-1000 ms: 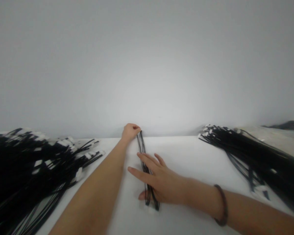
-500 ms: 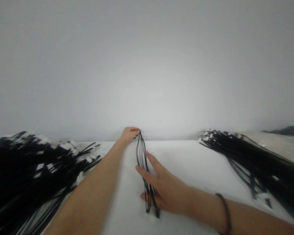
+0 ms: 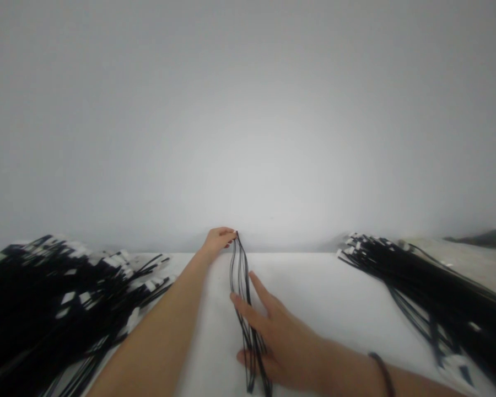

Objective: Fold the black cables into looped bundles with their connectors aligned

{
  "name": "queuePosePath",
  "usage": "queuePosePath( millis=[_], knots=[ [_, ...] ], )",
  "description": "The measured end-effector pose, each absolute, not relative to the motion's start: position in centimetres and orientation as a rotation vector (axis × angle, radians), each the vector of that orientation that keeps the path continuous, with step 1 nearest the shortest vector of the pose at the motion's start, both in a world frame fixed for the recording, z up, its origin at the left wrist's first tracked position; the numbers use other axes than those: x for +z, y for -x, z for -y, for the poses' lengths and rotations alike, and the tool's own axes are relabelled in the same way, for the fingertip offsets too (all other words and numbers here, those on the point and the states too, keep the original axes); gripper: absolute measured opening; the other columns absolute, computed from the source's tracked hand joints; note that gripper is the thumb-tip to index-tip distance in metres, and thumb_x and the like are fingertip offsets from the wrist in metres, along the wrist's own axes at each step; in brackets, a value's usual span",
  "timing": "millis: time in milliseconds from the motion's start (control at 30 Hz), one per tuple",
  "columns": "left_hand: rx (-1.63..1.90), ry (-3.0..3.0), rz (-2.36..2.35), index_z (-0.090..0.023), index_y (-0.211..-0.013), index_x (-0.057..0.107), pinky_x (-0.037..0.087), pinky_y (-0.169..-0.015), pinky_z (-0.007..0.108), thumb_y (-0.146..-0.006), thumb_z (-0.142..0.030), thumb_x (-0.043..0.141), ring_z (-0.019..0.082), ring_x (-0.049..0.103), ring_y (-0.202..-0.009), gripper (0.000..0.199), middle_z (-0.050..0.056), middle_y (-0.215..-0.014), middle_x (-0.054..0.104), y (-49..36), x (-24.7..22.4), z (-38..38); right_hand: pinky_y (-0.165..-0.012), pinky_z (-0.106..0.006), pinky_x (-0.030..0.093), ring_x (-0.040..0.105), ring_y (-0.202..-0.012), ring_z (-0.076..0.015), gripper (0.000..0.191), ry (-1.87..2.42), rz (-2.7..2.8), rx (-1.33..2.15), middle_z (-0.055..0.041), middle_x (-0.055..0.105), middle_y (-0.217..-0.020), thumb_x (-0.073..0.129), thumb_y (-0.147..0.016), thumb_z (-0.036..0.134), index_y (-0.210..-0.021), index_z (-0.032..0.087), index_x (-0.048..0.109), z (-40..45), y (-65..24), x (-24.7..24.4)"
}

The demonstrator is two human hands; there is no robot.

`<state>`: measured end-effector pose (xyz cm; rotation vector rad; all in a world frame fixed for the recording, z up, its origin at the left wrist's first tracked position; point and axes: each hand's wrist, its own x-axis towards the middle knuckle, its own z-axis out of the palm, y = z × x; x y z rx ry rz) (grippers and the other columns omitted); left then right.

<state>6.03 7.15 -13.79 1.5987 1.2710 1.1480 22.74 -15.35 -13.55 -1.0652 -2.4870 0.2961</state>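
A thin bundle of black cables (image 3: 248, 286) runs from the back edge of the white table toward me. At its far end my left hand (image 3: 221, 240) pinches the cable tips between thumb and fingers. My right hand (image 3: 275, 331) lies against the right side of the bundle lower down, fingers spread, with one finger across the strands and a fingertip showing behind them. Between the two hands the strands bow apart.
A large heap of black cables with white connectors (image 3: 45, 309) covers the left side. Another long bundle (image 3: 430, 281) lies on the right, beside a clear plastic bag (image 3: 471, 262). Behind the white table (image 3: 322, 298) stands a pale wall (image 3: 256, 121).
The whole view has shifted, so the table, cables and both hands appear lower. Both hands keep nearly the same places on the bundle.
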Motion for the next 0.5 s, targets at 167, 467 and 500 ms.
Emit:
queuePosePath(
  millis=[167,467,500],
  knots=[
    [1.078,-1.635,-1.263,-0.010,-0.073,0.061,0.042,-0.053,0.022,-0.054,-0.037,0.063,0.011,0.054,-0.056,0.033,0.004,-0.064,0.061,-6.1,-14.1,-7.3,-0.094,-0.054,0.024,-0.001,-0.124,-0.0389,0.105,1.097,2.527,0.215,-0.0208,-0.013,-0.137,0.056,-0.060,0.060,-0.134,0.018,-0.006,15.0,-22.4,-13.8],
    [0.976,-1.905,-1.125,-0.012,-0.075,0.059,0.043,-0.054,0.024,-0.054,-0.021,0.061,0.014,0.057,-0.060,0.023,0.004,-0.066,0.063,-6.5,-15.3,-8.1,-0.097,-0.049,0.023,0.032,-0.119,-0.0221,0.040,0.666,2.587,-0.247,-0.0048,0.037,-0.129,0.040,-0.084,0.031,-0.122,0.034,0.030,16.5,-20.5,-14.0],
    [0.987,-1.940,-1.129,-0.012,-0.076,0.059,0.043,-0.055,0.025,-0.054,-0.019,0.061,0.014,0.058,-0.061,0.023,0.004,-0.066,0.063,-6.5,-15.4,-8.2,-0.098,-0.047,0.023,0.038,-0.115,-0.0192,0.034,0.644,2.592,-0.229,-0.0033,0.044,-0.124,0.038,-0.085,0.029,-0.119,0.031,0.034,16.5,-20.4,-14.3]
  ],
)
